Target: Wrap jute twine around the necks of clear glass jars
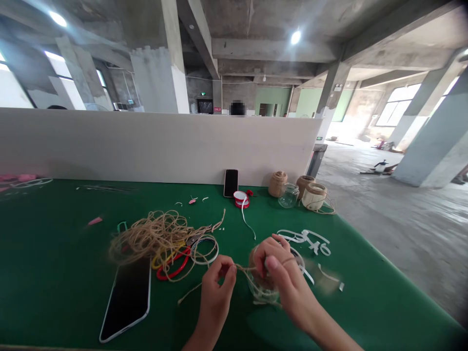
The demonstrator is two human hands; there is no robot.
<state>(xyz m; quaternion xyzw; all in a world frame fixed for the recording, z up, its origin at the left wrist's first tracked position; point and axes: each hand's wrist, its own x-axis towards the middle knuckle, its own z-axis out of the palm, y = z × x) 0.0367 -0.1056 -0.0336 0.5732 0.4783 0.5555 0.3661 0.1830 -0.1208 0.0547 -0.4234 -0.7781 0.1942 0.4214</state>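
Note:
A small glass jar [263, 295], partly wrapped in jute twine, stands in front of me on the green table. My left hand [218, 282] is closed just left of it, with thumb and forefinger pinching a strand of jute twine [242, 267]. That strand runs across to the jar, and a loose end hangs below my left hand. Curled over the jar's upper part is my right hand [280, 268], its fingers closed on the twine there. My right hand hides much of the jar's top and the exact grip of its fingers.
Left of my hands lies a tangled twine pile [157, 236], over red-and-yellow scissors [173, 265] and beside a large phone [127, 297]. White tape strips [310, 240] lie right. Tape rolls [241, 198], a phone [231, 183] and several jars [288, 195] stand near the white partition [157, 146].

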